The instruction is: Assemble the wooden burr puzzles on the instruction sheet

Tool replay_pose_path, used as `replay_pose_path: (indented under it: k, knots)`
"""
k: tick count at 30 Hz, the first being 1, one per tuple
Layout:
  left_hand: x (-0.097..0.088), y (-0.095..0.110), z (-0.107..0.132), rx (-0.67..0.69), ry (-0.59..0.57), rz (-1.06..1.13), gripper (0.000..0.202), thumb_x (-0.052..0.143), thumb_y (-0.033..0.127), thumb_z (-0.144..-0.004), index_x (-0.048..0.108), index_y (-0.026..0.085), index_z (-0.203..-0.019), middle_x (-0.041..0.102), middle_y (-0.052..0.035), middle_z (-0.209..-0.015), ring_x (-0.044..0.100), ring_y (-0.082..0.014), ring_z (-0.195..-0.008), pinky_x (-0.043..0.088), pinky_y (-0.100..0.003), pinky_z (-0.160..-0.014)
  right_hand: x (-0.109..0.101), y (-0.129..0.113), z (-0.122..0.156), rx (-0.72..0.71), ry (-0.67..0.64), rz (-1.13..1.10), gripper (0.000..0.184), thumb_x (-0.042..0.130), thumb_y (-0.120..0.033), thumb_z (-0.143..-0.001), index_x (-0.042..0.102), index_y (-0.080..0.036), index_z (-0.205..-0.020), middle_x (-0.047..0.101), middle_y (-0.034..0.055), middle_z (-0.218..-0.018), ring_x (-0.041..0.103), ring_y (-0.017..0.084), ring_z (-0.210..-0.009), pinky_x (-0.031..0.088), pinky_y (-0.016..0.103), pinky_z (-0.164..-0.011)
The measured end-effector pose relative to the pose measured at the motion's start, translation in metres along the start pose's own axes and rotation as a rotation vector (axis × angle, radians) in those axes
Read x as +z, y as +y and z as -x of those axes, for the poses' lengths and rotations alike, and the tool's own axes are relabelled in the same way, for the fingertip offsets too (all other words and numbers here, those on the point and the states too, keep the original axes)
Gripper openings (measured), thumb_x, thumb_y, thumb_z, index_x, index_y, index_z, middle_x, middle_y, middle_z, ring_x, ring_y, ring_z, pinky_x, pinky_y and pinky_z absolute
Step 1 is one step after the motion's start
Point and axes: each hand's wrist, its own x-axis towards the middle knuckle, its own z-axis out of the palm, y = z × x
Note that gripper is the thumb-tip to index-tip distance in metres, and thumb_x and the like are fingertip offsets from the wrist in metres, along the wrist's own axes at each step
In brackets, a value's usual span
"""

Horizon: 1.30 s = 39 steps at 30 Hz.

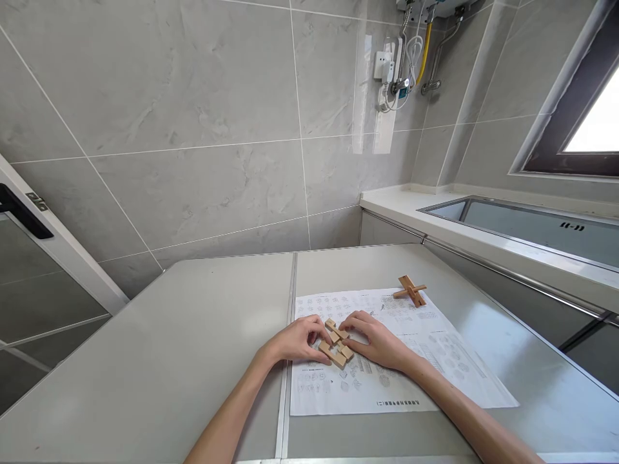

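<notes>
Several notched wooden puzzle pieces lie close together on a printed paper sheet. From the left, my left hand curls its thumb and fingers round the edge of these pieces. On the other side, my right hand has bent fingers and thumb on the pieces at the right and far end. Between the fingertips the pieces form a loose ring with a small gap. My fingers partly hide some of them. A separate, darker cross-shaped wooden assembly rests at the far right edge of the sheet.
The sheet lies on a grey folding table with a metal seam down its middle. A white counter with a sink stands to the right. At the left is a door; a tiled wall rises behind.
</notes>
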Motion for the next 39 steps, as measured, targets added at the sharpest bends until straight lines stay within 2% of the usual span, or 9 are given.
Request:
replay_pose_path:
  k: [4,7,10,13,18,22,28,33,39]
  knots:
    - [-0.006,0.006,0.002,0.013,0.002,0.093,0.039,0.097,0.050,-0.065,0.082,0.025,-0.090,0.062,-0.0023,-0.102,0.055,-0.0167,-0.084,0.044,-0.027,-0.072,0.000,-0.002,0.000,0.027,0.034,0.028,0.013,0.064,-0.031,-0.098,0.067,-0.027,-0.110,0.070,0.0064,-0.112,0.066,0.027,-0.104,0.054,0.042,-0.090]
    - [-0.011,0.014,0.003,0.042,0.041,0.298,0.039,0.095,0.048,-0.071,0.077,0.022,-0.094,0.067,-0.0036,-0.101,0.062,-0.0184,-0.089,0.047,-0.029,-0.077,0.000,-0.003,-0.001,0.058,0.076,0.056,0.012,0.060,-0.029,-0.098,0.063,-0.026,-0.109,0.069,0.0061,-0.106,0.066,0.026,-0.097,0.054,0.041,-0.085]
    - [-0.011,0.019,0.004,0.006,0.051,0.507,0.042,0.086,0.052,-0.083,0.066,0.021,-0.102,0.067,0.0000,-0.082,0.066,-0.0169,-0.073,0.047,-0.028,-0.065,-0.001,-0.003,-0.001,0.094,0.102,0.085,0.013,0.059,-0.030,-0.098,0.064,-0.026,-0.109,0.069,0.0069,-0.103,0.067,0.028,-0.096,0.054,0.042,-0.083]
    - [-0.006,0.020,0.003,-0.009,0.048,0.569,0.043,0.075,0.058,-0.092,0.059,0.020,-0.104,0.065,0.0022,-0.074,0.063,-0.0140,-0.060,0.043,-0.026,-0.057,-0.002,-0.001,-0.003,0.117,0.101,0.097,0.012,0.057,-0.033,-0.100,0.066,-0.026,-0.104,0.069,0.0078,-0.104,0.067,0.028,-0.096,0.054,0.042,-0.083]
    - [0.001,0.016,-0.003,-0.017,0.218,0.612,0.047,0.073,0.060,-0.094,0.060,0.021,-0.116,0.063,0.0008,-0.089,0.055,-0.0081,-0.059,0.043,-0.024,-0.058,-0.001,0.002,-0.003,0.128,0.141,0.091,0.018,0.051,-0.038,-0.104,0.063,-0.027,-0.112,0.069,0.0084,-0.109,0.069,0.028,-0.094,0.055,0.042,-0.080]
    - [0.004,0.009,-0.008,-0.036,0.282,0.620,0.045,0.068,0.060,-0.096,0.062,0.021,-0.117,0.066,-0.0047,-0.107,0.054,-0.0080,-0.063,0.044,-0.023,-0.055,0.000,0.008,-0.003,0.155,0.204,0.039,0.024,0.046,-0.044,-0.107,0.060,-0.028,-0.118,0.072,0.0081,-0.109,0.069,0.027,-0.088,0.054,0.043,-0.081]
    - [0.009,-0.003,-0.013,-0.040,0.397,0.504,0.057,0.060,0.066,-0.098,0.055,0.022,-0.134,0.070,-0.0075,-0.111,0.057,-0.0105,-0.064,0.046,-0.023,-0.053,-0.002,0.011,-0.009,0.266,0.282,-0.248,0.046,0.049,-0.070,-0.100,0.059,-0.027,-0.113,0.073,0.0084,-0.108,0.070,0.025,-0.082,0.055,0.040,-0.075]
    - [0.012,0.001,-0.012,-0.062,0.419,0.370,0.051,0.076,0.053,-0.091,0.062,0.023,-0.129,0.075,-0.0098,-0.126,0.068,-0.0154,-0.074,0.050,-0.026,-0.062,-0.011,-0.003,-0.011,0.313,0.240,-0.543,0.062,0.058,-0.081,-0.091,0.059,-0.024,-0.116,0.068,0.0027,-0.084,0.066,0.021,-0.070,0.051,0.035,-0.067]
    - [0.014,0.013,-0.009,-0.038,0.428,0.254,0.045,0.079,0.038,-0.087,0.065,0.025,-0.128,0.080,-0.0072,-0.121,0.071,-0.0184,-0.079,0.054,-0.031,-0.075,-0.019,-0.011,-0.009,0.327,0.139,-0.731,0.063,0.065,-0.079,-0.088,0.060,-0.023,-0.118,0.063,-0.0002,-0.081,0.057,0.017,-0.068,0.044,0.031,-0.064]
